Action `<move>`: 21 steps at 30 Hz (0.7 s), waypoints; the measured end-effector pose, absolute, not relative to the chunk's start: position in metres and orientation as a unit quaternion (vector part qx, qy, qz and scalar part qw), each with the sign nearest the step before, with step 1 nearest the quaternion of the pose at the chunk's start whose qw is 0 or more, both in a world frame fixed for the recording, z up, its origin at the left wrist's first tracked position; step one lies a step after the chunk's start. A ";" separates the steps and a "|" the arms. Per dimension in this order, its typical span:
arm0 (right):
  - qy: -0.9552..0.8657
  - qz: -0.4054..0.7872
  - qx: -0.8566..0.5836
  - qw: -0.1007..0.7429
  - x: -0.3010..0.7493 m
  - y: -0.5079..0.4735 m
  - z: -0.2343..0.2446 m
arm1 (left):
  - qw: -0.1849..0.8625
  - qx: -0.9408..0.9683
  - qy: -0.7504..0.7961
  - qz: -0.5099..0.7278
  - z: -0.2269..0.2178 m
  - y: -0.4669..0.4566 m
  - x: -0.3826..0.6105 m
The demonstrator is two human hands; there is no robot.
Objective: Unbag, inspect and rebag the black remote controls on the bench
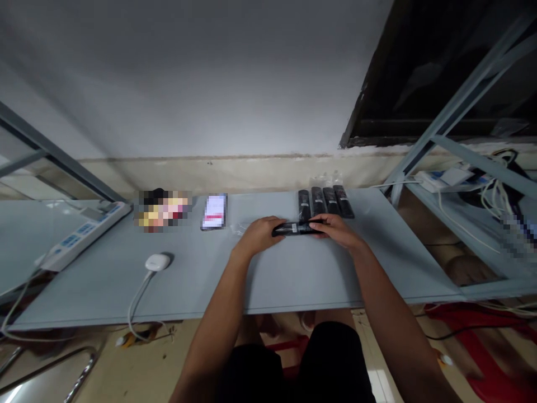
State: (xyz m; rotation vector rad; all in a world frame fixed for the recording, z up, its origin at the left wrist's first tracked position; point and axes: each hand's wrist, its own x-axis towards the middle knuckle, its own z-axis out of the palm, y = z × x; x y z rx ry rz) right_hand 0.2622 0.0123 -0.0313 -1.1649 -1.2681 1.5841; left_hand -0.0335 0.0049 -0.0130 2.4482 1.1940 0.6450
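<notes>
A black TV remote (297, 228) with a small white label mid-body lies sideways between the person's hands, just above or on a grey shelf (168, 280); the view does not settle which. The left hand (260, 235) closes around one end and the right hand (335, 230) around the other, both gripping it with fingers curled over the top. Just beyond stand four similar black remotes (326, 201) in a row, their far ends in clear plastic. Crumpled clear film (240, 227) lies beside the left hand.

no readable text, label (295, 228) on remote control (310, 226) too small to read
</notes>
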 end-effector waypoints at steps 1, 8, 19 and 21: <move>-0.507 0.606 -0.458 0.406 0.265 0.013 -0.031 | 0.171 0.859 0.426 0.228 -0.013 0.005 -0.036; -0.450 0.493 -0.441 0.600 0.266 0.018 -0.032 | 0.215 0.817 0.466 0.263 -0.013 0.008 -0.048; -0.422 0.565 -0.460 0.540 0.244 0.016 -0.032 | 0.214 0.809 0.519 0.174 -0.002 0.006 -0.065; -0.436 0.629 -0.442 0.469 0.240 0.011 -0.031 | 0.216 0.813 0.512 0.174 -0.003 0.008 -0.069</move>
